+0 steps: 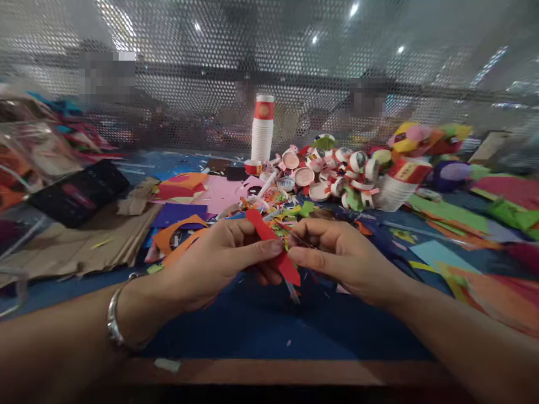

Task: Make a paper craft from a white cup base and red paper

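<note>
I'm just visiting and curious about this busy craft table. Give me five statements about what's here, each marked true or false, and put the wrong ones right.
1. The left hand holds a red strip. True.
2. The right hand holds nothing. False: it pinches a thin dark tool.
3. A tall stack of cups stands upright beyond the hands. True.
4. Brown paper lies to the right of both hands. False: it lies to their left.
5. A light blue sheet lies on the right side. True.
</note>
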The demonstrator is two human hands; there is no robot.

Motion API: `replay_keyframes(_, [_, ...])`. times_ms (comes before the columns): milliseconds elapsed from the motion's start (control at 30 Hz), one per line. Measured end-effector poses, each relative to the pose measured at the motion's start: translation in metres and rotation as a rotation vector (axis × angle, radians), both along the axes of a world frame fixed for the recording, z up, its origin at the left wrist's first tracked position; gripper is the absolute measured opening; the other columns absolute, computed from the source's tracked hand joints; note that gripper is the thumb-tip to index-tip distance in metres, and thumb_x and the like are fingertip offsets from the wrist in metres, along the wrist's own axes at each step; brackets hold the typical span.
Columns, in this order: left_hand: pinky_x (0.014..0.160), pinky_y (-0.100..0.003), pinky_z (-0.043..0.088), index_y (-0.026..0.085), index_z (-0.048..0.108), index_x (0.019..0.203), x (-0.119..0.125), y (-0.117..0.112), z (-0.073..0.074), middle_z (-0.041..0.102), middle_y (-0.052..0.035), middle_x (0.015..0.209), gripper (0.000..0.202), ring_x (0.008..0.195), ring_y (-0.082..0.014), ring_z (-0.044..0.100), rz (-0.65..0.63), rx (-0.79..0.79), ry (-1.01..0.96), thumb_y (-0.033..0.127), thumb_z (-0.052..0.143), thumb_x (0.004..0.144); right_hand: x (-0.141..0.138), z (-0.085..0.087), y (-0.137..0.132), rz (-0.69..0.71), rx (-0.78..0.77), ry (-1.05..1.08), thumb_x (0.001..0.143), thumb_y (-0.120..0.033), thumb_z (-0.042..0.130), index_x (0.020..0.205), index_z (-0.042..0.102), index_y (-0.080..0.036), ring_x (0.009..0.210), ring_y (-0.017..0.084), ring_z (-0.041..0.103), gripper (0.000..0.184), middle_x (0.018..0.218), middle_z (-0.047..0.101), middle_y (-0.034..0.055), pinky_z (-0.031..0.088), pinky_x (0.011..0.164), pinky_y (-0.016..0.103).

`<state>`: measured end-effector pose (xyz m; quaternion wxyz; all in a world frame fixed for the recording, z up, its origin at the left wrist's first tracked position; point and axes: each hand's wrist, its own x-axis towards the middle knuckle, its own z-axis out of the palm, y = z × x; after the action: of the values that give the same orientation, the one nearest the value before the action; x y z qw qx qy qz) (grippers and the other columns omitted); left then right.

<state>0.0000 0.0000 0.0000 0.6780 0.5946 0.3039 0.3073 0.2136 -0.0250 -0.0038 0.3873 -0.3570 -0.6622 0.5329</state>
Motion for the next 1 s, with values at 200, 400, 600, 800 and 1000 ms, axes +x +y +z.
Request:
replay_keyframes(200, [0.06, -0.015, 0.053, 0.013, 0.074, 0.085, 0.003, -0.001, 0.0, 0.076, -0.0014, 0.071, 0.024, 0.062, -0.0083, 0.068, -0.023, 0.001, 0.008, 0.035, 0.081, 0.088, 0.002, -0.004, 0.0, 0.018, -0.04, -0.017, 0.092, -0.046, 0.074, 0.083, 0.06, -0.017, 0.067, 0.011, 0.044, 0.033, 0.075, 0.052, -0.0021, 0.035, 0.062, 0.027])
replay_keyframes(400, [0.058, -0.015, 0.051, 0.014, 0.073, 0.078, 0.004, -0.001, -0.001, 0.073, 0.0012, 0.065, 0.012, 0.058, -0.0072, 0.066, 0.035, -0.021, -0.042, 0.021, 0.075, 0.089, 0.003, -0.003, -0.002, 0.033, 0.037, -0.061, 0.093, -0.039, 0.069, 0.081, 0.06, -0.017, 0.064, 0.011, 0.043, 0.027, 0.072, 0.049, -0.0027, 0.033, 0.058, 0.027])
replay_keyframes(600, [0.061, -0.016, 0.053, 0.014, 0.071, 0.076, -0.003, 0.007, 0.007, 0.074, -0.0005, 0.067, 0.017, 0.06, -0.0072, 0.066, 0.177, 0.038, 0.013, 0.02, 0.072, 0.092, 0.009, -0.007, 0.005, -0.135, 0.113, -0.116, 0.094, -0.033, 0.066, 0.076, 0.057, -0.018, 0.056, 0.008, 0.034, 0.025, 0.066, 0.043, -0.0066, 0.029, 0.053, 0.026])
replay_keyframes(800, [0.063, -0.02, 0.058, 0.018, 0.054, 0.105, 0.001, 0.005, 0.003, 0.076, 0.0004, 0.082, 0.039, 0.071, -0.0121, 0.072, 0.173, 0.164, -0.001, 0.011, 0.083, 0.079, 0.012, -0.006, 0.011, -0.23, 0.101, -0.227, 0.087, -0.054, 0.076, 0.093, 0.069, -0.015, 0.072, 0.013, 0.056, 0.04, 0.083, 0.065, 0.0018, 0.042, 0.064, 0.027])
replay_keyframes(1000, [0.059, -0.021, 0.059, 0.026, 0.035, 0.099, -0.004, 0.009, 0.005, 0.071, 0.0067, 0.077, 0.053, 0.067, -0.0116, 0.07, 0.24, 0.353, -0.034, 0.009, 0.081, 0.079, 0.011, -0.002, 0.008, -0.149, -0.032, -0.161, 0.088, -0.057, 0.076, 0.107, 0.069, -0.018, 0.07, 0.011, 0.058, 0.044, 0.084, 0.07, 0.0006, 0.043, 0.064, 0.026])
